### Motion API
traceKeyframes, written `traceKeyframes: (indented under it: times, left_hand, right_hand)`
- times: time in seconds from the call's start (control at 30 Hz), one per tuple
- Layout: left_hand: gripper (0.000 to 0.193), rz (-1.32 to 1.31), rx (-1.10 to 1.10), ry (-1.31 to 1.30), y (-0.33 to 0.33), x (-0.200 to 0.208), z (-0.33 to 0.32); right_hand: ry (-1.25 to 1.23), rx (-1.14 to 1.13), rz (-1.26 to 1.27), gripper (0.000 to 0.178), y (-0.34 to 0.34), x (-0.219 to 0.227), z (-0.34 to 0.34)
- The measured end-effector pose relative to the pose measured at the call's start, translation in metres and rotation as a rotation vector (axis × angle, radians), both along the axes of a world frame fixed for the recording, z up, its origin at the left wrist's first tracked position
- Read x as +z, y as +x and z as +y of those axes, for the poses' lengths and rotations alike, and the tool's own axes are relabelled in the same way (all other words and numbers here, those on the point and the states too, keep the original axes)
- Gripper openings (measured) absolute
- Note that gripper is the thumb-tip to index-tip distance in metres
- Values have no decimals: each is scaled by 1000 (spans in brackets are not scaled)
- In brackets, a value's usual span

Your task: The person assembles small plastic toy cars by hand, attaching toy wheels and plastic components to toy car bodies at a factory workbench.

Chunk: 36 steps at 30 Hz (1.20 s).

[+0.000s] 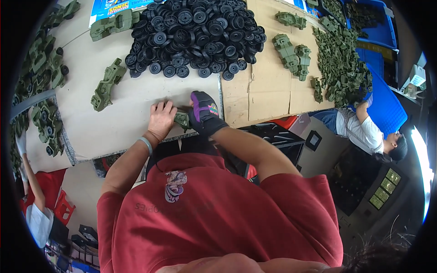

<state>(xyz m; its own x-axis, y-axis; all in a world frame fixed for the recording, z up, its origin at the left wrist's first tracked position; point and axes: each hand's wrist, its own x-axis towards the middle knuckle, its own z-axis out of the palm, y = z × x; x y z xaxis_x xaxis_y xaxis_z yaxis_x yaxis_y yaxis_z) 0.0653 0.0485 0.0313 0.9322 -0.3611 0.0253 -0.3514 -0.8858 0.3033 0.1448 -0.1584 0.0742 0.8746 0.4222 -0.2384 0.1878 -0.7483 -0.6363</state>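
Your red shirt [218, 214] fills the bottom of the view. Past it, your two hands meet at the near edge of the bench [123, 113]. Your bare left hand [161, 119] lies flat, fingers [159, 108] spread on the bench. Your gloved right hand [205, 113] curls tight around a small green toy part [183, 120], which sits between both hands, touching them. Black wheels [195, 34] are piled well beyond.
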Motion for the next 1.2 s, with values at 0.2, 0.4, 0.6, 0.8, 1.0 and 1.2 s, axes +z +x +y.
traceKeyframes:
  times: [0.2, 0.4, 0.6, 0.8, 1.0, 1.2]
  left_hand:
    - [40, 46, -20, 41, 0, -10, -1]
    - [81, 173, -82, 163, 32, 25, 11]
    - [104, 229, 366, -26, 32, 59, 14]
    - [118, 277, 872, -712, -6, 16, -59]
    - [126, 399, 859, -586, -4, 12, -61]
    - [122, 457, 613, -481, -20, 20, -46]
  right_hand:
    - [23, 486, -41, 24, 28, -2, -2]
    - [390, -460, 295, 30, -43, -35, -10]
    - [233, -642, -190, 45, 60, 0, -75]
    - [-117, -355, -409, 48, 102, -23, -99]
    - [466, -349, 5, 39, 56, -15, -82]
    - [238, 291, -174, 49, 19, 34, -22]
